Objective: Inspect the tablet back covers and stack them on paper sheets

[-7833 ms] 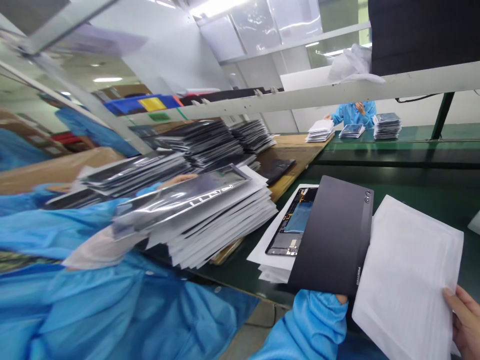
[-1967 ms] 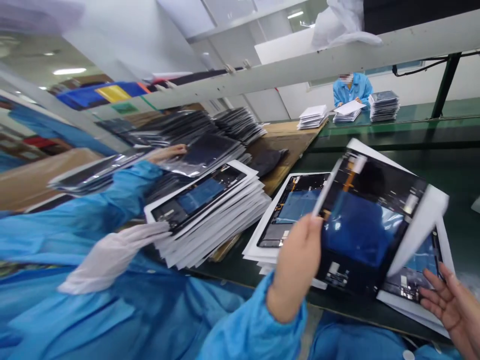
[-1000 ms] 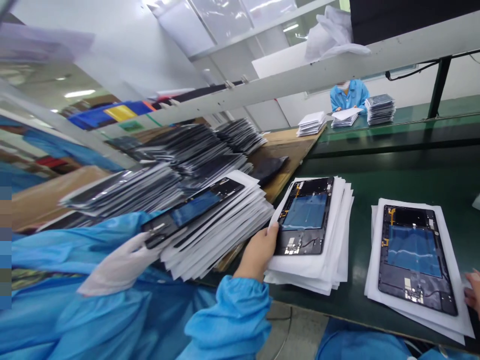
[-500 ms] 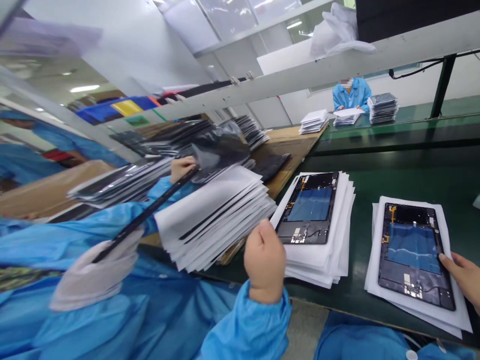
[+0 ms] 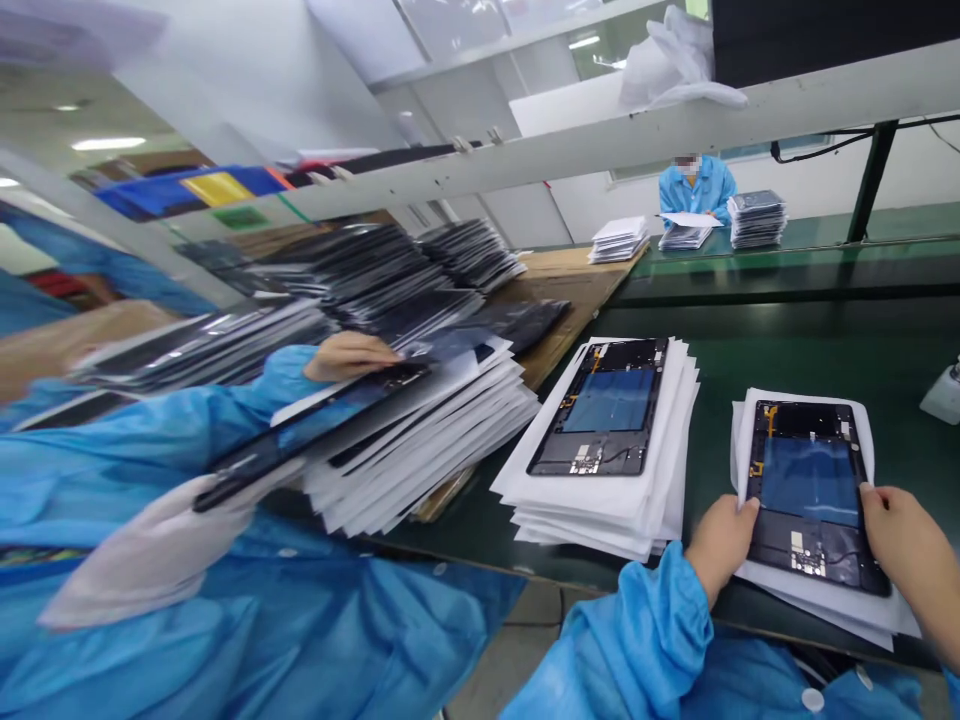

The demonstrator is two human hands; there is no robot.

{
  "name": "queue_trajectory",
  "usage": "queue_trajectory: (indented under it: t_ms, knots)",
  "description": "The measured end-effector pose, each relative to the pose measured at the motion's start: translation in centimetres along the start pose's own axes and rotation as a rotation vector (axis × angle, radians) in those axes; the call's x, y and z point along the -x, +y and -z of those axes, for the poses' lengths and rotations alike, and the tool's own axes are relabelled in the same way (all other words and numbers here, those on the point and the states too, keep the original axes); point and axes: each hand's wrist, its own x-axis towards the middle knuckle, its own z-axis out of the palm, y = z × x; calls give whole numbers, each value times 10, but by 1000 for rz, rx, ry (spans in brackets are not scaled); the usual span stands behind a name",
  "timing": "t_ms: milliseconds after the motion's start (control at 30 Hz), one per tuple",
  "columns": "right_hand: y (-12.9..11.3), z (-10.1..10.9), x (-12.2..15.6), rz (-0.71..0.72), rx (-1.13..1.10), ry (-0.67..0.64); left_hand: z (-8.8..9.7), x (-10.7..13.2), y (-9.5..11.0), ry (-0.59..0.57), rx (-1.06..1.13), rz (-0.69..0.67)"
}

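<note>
An opened tablet [image 5: 814, 500] with a blue film over its middle and orange flex cables lies on white foam sheets [image 5: 855, 612] at the right. My left hand [image 5: 721, 545] pinches its left edge. On the opposite edge, my right hand [image 5: 909, 545] closes with thumb and fingers. Left of these stands a pile of white sheets [image 5: 517, 490], topped by a similar opened tablet [image 5: 611, 405]. The undersides of my fingers are hidden.
At the left, a co-worker's bare hand [image 5: 352, 355] and gloved hand [image 5: 161, 550] hold a dark tablet panel [image 5: 315, 425] beside stacked white sheets [image 5: 450, 450]. More dark panels [image 5: 352, 270] are piled behind. Another person [image 5: 697, 185] sits across the green bench [image 5: 750, 345].
My left hand has moved right from beside the middle pile to the tablet's left edge. The co-worker's panel has been lowered and tilted flatter. My right hand stays at the right edge.
</note>
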Motion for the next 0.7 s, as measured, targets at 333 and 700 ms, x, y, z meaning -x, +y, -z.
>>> queue_trajectory:
  t_ms: [333, 700]
  knots:
    - [-19, -3, 17, -205, -831, -257, 20, 15, 17, 129, -109, -43]
    - [6, -1, 40, -344, -1021, -178, 37, 12, 17, -503, 1297, 358]
